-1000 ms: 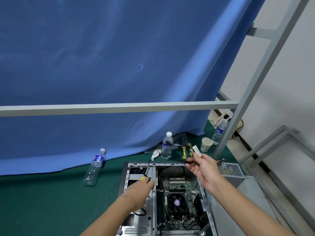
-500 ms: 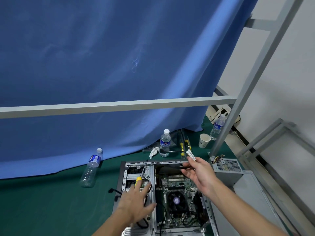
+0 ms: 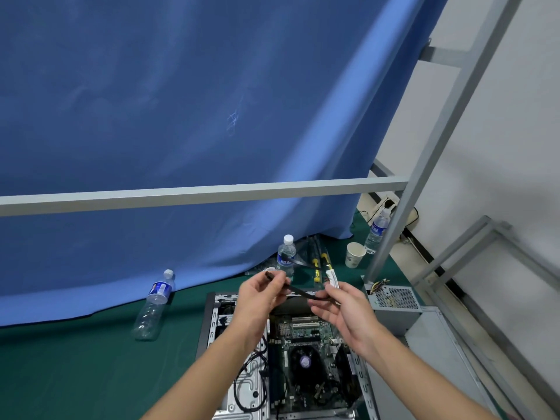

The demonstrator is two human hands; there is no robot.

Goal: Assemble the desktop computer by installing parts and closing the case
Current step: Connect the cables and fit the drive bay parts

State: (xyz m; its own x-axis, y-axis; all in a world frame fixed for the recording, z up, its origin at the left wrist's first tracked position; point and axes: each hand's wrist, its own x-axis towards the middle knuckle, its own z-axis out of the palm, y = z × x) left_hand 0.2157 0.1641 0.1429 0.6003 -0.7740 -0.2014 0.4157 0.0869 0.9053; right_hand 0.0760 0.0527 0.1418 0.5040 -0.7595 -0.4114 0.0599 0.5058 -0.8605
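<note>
Both hands are raised above the far end of the open computer case (image 3: 212, 316), which lies on the green surface (image 3: 75, 359) with its motherboard (image 3: 303, 328) and fan exposed. The left hand (image 3: 257, 301) pinches one end of a thin black cable (image 3: 298, 291), and the right hand (image 3: 339, 310) pinches the other end, near what looks like a white tag (image 3: 332, 278). A power supply (image 3: 394, 301) sits just right of the case, and a water bottle (image 3: 286, 256) stands beyond the hands.
</note>
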